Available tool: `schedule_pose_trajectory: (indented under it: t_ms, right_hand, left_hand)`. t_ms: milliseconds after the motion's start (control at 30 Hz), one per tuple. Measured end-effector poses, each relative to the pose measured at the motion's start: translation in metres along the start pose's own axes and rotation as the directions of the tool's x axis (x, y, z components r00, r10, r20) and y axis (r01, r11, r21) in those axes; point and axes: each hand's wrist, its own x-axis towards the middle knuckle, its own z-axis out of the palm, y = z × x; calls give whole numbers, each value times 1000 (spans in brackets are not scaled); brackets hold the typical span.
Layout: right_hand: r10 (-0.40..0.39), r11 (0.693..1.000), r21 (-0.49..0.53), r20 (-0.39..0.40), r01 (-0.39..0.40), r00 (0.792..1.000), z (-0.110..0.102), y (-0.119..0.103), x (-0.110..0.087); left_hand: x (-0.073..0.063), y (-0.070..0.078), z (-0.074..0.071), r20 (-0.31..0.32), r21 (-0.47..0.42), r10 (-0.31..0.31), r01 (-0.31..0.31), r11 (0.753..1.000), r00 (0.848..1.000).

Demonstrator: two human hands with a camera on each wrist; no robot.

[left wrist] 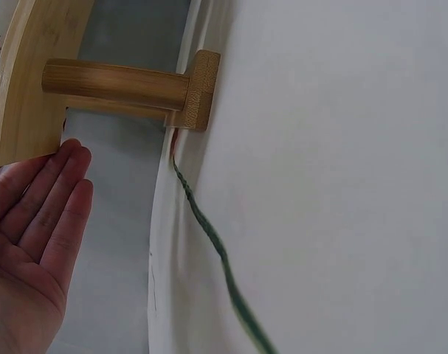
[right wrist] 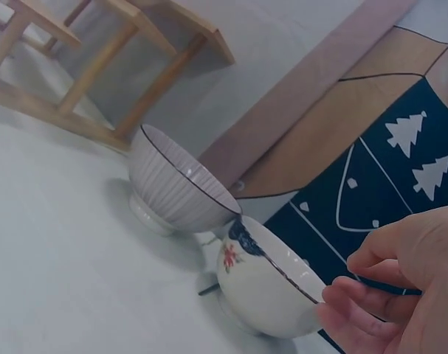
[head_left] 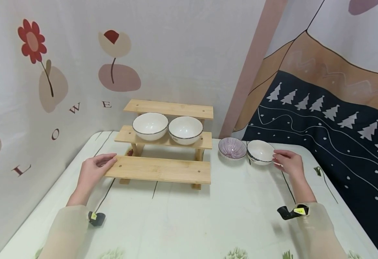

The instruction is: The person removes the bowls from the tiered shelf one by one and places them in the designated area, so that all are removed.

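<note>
My left hand [head_left: 95, 172] holds the left end of the lowest board of a three-tier wooden shelf rack [head_left: 163, 169]. In the left wrist view its fingers [left wrist: 57, 214] lie along the board's end, with the thumb hidden behind the wood. My right hand [head_left: 289, 163] is at the right side of a white bowl [head_left: 260, 151] with a dark rim, fingertips right at the edge. The right wrist view shows its fingers loosely bent beside this bowl [right wrist: 264, 284], which has a red flower and blue patch outside. A purple-striped bowl [head_left: 232, 148] stands close on its left.
Two white dark-rimmed bowls, one left [head_left: 150, 126] and one right [head_left: 185, 130], sit side by side on the rack's middle board. The top board [head_left: 169, 108] is behind them. A pale cloth [head_left: 182, 223] covers the table, and printed curtains [head_left: 189, 54] hang behind.
</note>
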Motion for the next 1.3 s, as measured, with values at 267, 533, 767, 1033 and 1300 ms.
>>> schedule_pose_trajectory:
  t_ms: [267, 533, 767, 1033, 1300]
  right_hand:
    - [-38, 995, 91, 85, 30, 996, 4, -25, -32]
    - [-64, 994, 95, 198, 46, 978, 8, -88, -103]
    - [-92, 991, 112, 237, 67, 967, 18, -94, -110]
    - [-125, 985, 148, 267, 88, 956, 30, -100, -118]
    - [-119, 991, 89, 274, 98, 954, 45, -109, -127]
  left_hand:
    - [0, 0, 1, 8, 2, -11, 11, 1000, 1000]
    - [0, 1, 2, 2, 2, -13, 13, 1000, 1000]
    - [1, 0, 2, 5, 2, -12, 12, 1000, 1000]
    - [1, 0, 3, 3, -5, -10, 10, 1000, 1000]
    - [0, -1, 1, -9, 6, -24, 24, 1000, 1000]
